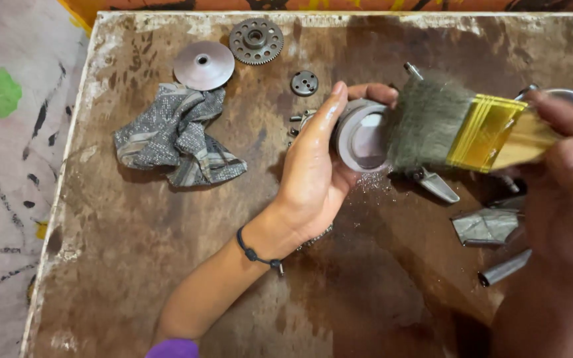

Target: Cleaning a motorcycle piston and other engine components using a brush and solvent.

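Workbench top (167, 278), brown, stained and wet, carries every part listed below; its left edge borders a paint-spattered floor covering.

Grey patterned rag (179, 136) lies crumpled toward the far-left corner of the top, well apart from my hands.

My left hand (316, 176) is at the middle of the top, fingers and thumb curled about halfway closed around a round grey metal housing (361, 136). The housing is held on edge with its open bore facing right. A dark cord bracelet (254, 252) sits on that wrist.

My right hand (565, 192) is at the right edge of the top, fingers closed tight on the wooden handle of a wide paintbrush (462, 129). The brush has a yellow ferrule and grey bristles. The bristle tips touch the right side of the housing.

Smooth metal disc (203, 65) with 1 centre hole lies near the far edge, just beyond the rag. Toothed gear (256, 41) lies just beside the disc, on its right, closer to the far edge.

Bent metal plate (487, 227) lies near the right edge, below the brush. A short metal tube (504, 268) lies just nearer to me than the plate.

Small dark round part (304, 83) with several holes lies between the gear and my left fingertips. A few small pins (296, 119) lie just beside my left hand, partly hidden behind it.
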